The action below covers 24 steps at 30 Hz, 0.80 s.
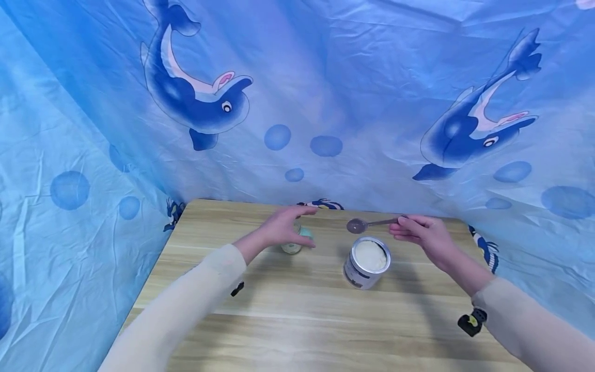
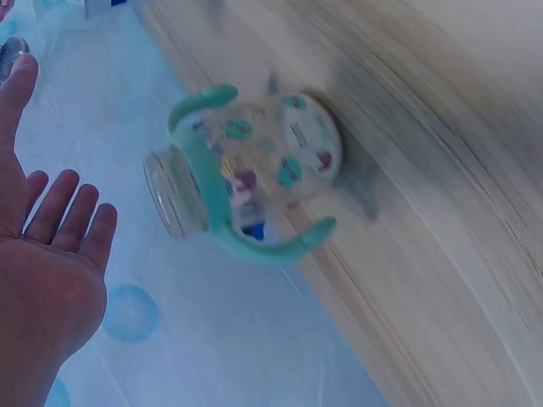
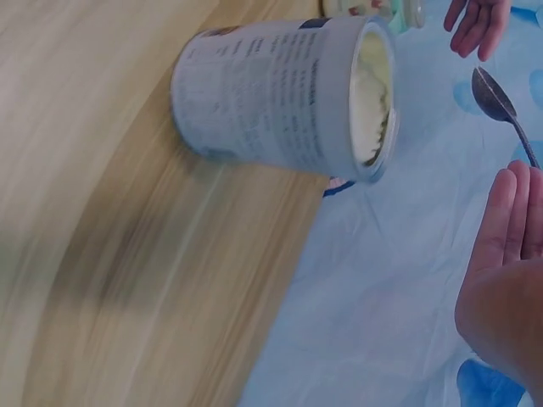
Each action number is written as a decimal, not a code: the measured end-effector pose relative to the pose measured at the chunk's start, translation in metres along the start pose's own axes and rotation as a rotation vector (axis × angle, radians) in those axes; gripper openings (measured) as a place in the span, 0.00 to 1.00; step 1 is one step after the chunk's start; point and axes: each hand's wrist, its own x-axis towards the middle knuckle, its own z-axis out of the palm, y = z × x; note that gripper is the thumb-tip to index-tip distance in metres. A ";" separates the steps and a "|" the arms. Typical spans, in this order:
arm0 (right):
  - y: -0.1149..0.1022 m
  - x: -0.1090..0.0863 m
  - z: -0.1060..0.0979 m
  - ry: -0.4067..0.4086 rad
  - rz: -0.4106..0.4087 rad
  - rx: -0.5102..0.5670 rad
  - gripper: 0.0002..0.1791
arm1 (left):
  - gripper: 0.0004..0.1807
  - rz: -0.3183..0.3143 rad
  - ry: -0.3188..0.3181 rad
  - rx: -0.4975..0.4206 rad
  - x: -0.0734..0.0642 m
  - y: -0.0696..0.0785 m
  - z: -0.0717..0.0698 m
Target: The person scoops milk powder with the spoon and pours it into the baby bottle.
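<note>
My right hand pinches the handle of a dark spoon and holds it level above the table, beyond an opened tin. Pale cream contents nearly fill that tin, which has a silver rim and a printed label. With thumb and fingers spread, my left hand hovers by a clear baby bottle and partly hides it in the head view. The left wrist view shows the bottle upright and lidless, with a mint-green two-handled ring at its neck and a gap between hand and glass.
Both things stand on a wood-grain table, the tin to the right of the bottle. A blue curtain printed with dolphins hangs behind the table's far edge and along its left side.
</note>
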 end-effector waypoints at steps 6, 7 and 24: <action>0.002 -0.017 -0.009 0.064 -0.008 -0.132 0.15 | 0.53 0.007 -0.035 -0.023 0.012 0.012 0.019; 0.002 -0.019 -0.010 0.073 -0.011 -0.150 0.16 | 0.53 0.007 -0.042 -0.025 0.013 0.014 0.022; 0.027 -0.054 -0.016 0.197 -0.024 -0.319 0.22 | 0.56 0.018 -0.081 -0.146 0.034 0.022 0.083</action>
